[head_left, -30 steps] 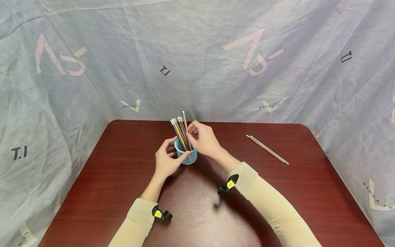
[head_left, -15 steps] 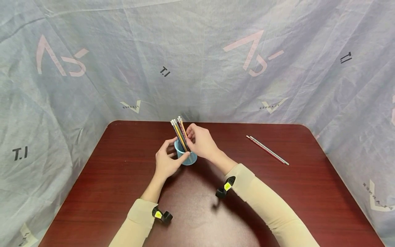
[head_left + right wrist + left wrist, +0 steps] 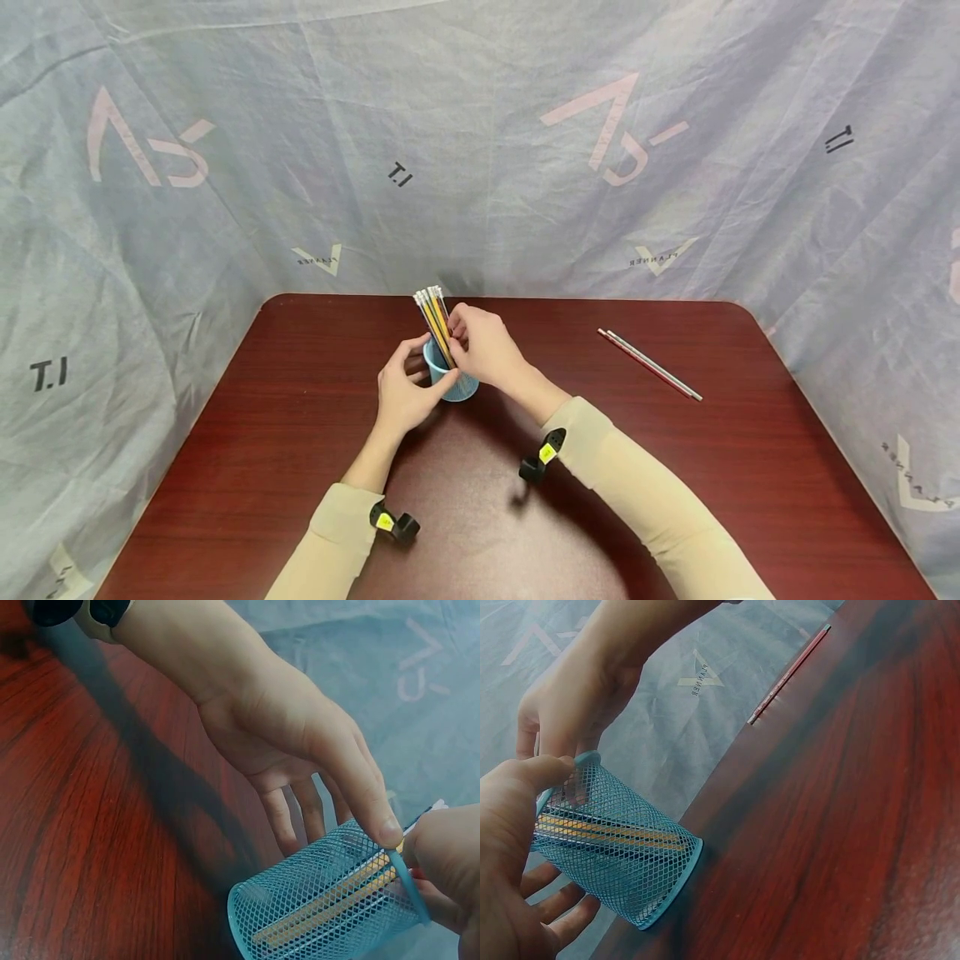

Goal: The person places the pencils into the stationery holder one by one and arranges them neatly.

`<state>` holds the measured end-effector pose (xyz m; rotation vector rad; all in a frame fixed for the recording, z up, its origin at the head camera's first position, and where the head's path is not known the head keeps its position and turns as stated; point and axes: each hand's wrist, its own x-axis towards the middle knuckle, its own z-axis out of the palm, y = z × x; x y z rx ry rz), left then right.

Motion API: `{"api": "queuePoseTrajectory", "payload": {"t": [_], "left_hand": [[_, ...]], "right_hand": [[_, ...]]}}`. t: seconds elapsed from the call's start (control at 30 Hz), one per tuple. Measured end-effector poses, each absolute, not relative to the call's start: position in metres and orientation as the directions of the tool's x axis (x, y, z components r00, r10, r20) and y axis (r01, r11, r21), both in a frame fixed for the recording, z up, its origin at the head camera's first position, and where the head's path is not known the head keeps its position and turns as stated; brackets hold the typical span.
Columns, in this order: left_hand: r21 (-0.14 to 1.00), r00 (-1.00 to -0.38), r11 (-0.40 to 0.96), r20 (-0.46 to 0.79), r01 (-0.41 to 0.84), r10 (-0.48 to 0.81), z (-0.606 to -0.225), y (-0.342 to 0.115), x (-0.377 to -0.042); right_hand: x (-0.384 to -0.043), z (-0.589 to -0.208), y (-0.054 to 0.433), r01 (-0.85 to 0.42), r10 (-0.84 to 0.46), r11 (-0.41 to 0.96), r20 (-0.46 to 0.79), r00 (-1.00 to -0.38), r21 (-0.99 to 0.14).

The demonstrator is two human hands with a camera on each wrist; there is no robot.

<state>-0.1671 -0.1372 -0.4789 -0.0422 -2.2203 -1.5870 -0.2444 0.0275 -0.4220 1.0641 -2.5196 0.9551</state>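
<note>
A light blue mesh pencil cup (image 3: 463,387) stands near the back middle of the table, holding several pencils (image 3: 432,310) that lean left with white eraser ends up. My left hand (image 3: 405,393) grips the cup's rim from the left, thumb on the near side, as the right wrist view of the left hand (image 3: 300,724) shows too. At the rim's right side, my right hand (image 3: 489,346) has its thumb and curled fingers against the pencils, seemingly pinching one; the fingertips are partly hidden. Through the mesh (image 3: 630,802), yellow pencil shafts show in the left wrist view.
Two slim pencils, one red (image 3: 637,358) and one whitish (image 3: 660,369), lie side by side on the dark red table (image 3: 750,467) at the right. A grey printed cloth (image 3: 487,208) hangs behind the table and along both sides.
The pencil that stood tall by my right hand has gone down into the cup, level with the others. My right hand has shifted slightly left; the left hand stays on the rim.
</note>
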Motion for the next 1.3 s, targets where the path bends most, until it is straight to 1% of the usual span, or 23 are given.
{"api": "queuePoseTrajectory", "payload": {"t": [0.2, 0.53, 0.7, 0.83, 1.0, 1.1, 1.3], "left_hand": [[0.901, -0.916, 0.348, 0.343, 0.258, -0.21, -0.479, -0.137, -0.168], [0.9, -0.918, 0.353, 0.34, 0.255, -0.206, -0.482, -0.136, -0.168], [0.896, -0.914, 0.358, 0.35, 0.263, -0.206, -0.483, -0.137, -0.168], [0.895, -0.913, 0.359, 0.353, 0.265, -0.205, -0.482, -0.137, -0.167], [0.89, -0.908, 0.373, 0.358, 0.261, -0.219, -0.483, -0.136, -0.168], [0.885, -0.902, 0.381, 0.369, 0.268, -0.225, -0.485, -0.137, -0.169], [0.891, -0.907, 0.366, 0.362, 0.269, -0.216, -0.484, -0.137, -0.169]], "right_hand": [[-0.245, -0.424, 0.031, -0.699, -0.525, 0.479, 0.464, -0.713, -0.531], [-0.243, -0.424, 0.035, -0.689, -0.557, 0.485, 0.417, -0.718, -0.539], [-0.244, -0.424, 0.036, -0.702, -0.586, 0.473, 0.404, -0.702, -0.533], [-0.244, -0.423, 0.042, -0.72, -0.587, 0.445, 0.434, -0.684, -0.533], [-0.251, -0.421, 0.061, -0.739, -0.534, 0.408, 0.516, -0.669, -0.536], [-0.258, -0.417, 0.079, -0.739, -0.486, 0.419, 0.558, -0.673, -0.528], [-0.27, -0.412, 0.125, -0.689, -0.399, 0.489, 0.566, -0.722, -0.535]]}}
